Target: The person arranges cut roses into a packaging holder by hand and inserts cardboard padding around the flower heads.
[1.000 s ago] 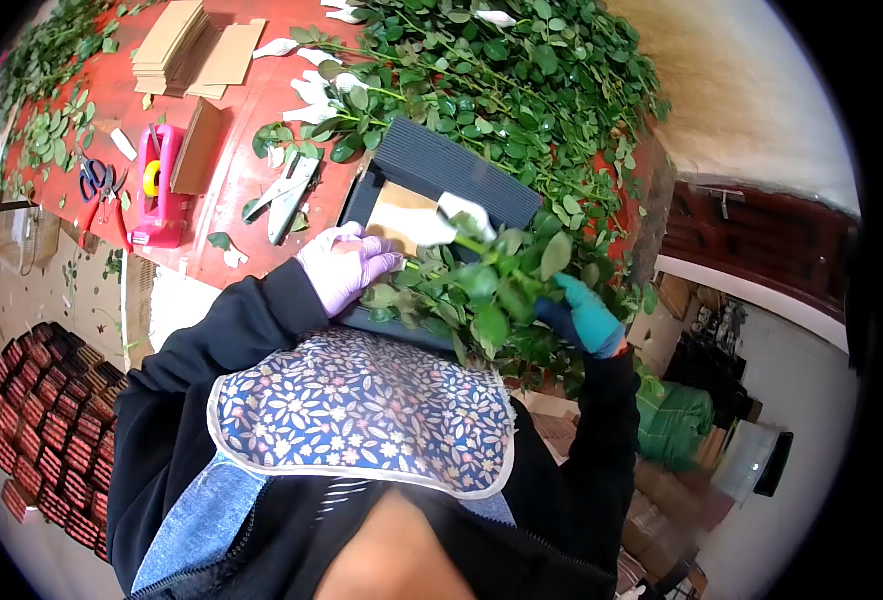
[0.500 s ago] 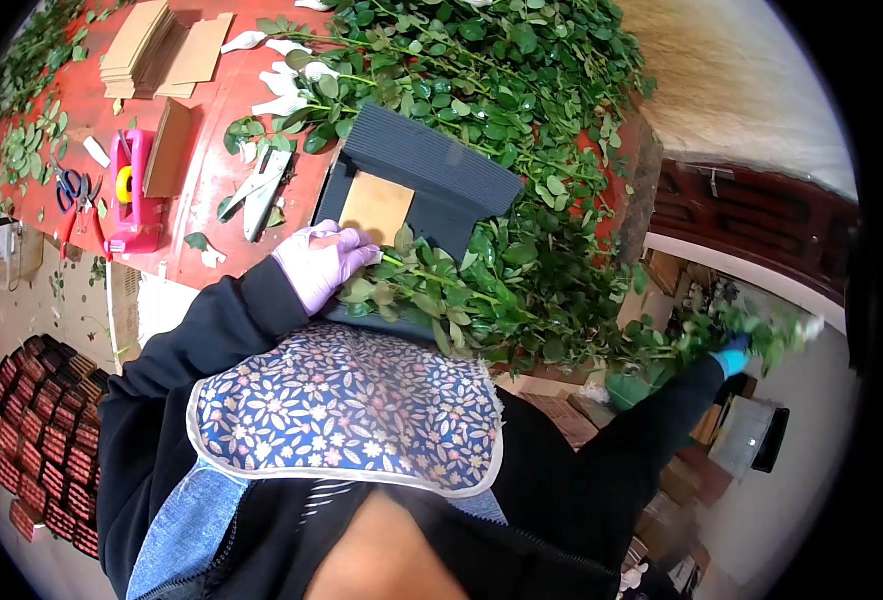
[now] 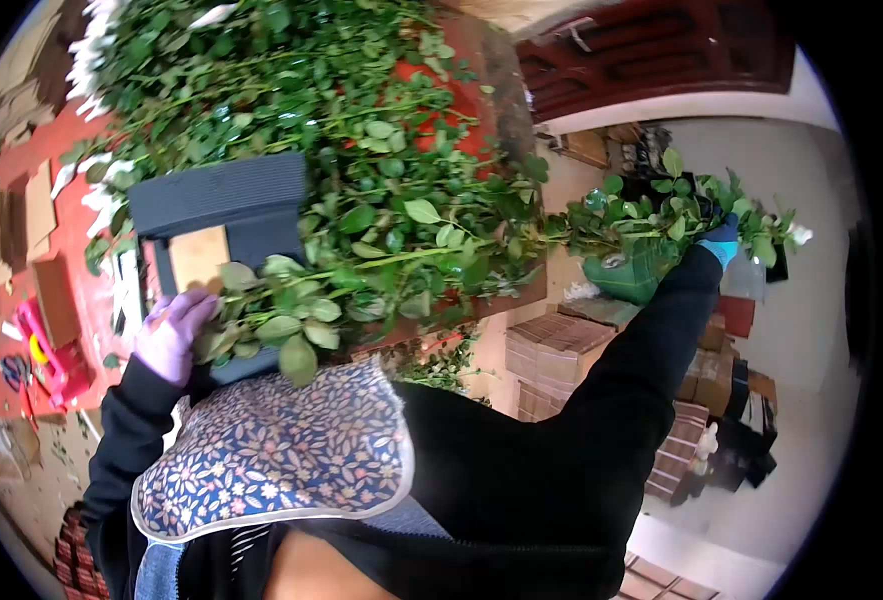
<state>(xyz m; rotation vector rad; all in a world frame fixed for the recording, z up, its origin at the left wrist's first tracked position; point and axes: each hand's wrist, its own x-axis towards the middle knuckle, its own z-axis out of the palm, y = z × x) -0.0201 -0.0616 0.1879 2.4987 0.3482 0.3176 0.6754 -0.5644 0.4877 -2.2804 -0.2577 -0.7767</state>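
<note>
My left hand [image 3: 173, 332], in a lilac glove, is curled at the near left edge of a dark corrugated cardboard box [image 3: 223, 192]. Its fingers are closed at the end of a leafy rose stem [image 3: 291, 318]; the exact grip is partly hidden. Inside the box lies a tan cardboard piece [image 3: 199, 258]. Far out to the right, past the table edge, my right hand [image 3: 721, 240], in a blue glove, is closed on another leafy rose stem [image 3: 651, 215] with a white tip. Leaves cover part of those fingers.
Piled rose stems [image 3: 291, 90] cover much of the red table [image 3: 86, 215]. To the left are cardboard pieces [image 3: 21, 225], a pink tape dispenser [image 3: 53, 355] and scissors [image 3: 13, 372]. Cardboard boxes [image 3: 551, 345] and a green bag [image 3: 626, 278] stand beyond the table edge.
The view has turned to the right, so the table and box sit further left. My right hand still holds its stem out to the right, and more of it shows. My left hand stays at the box.
</note>
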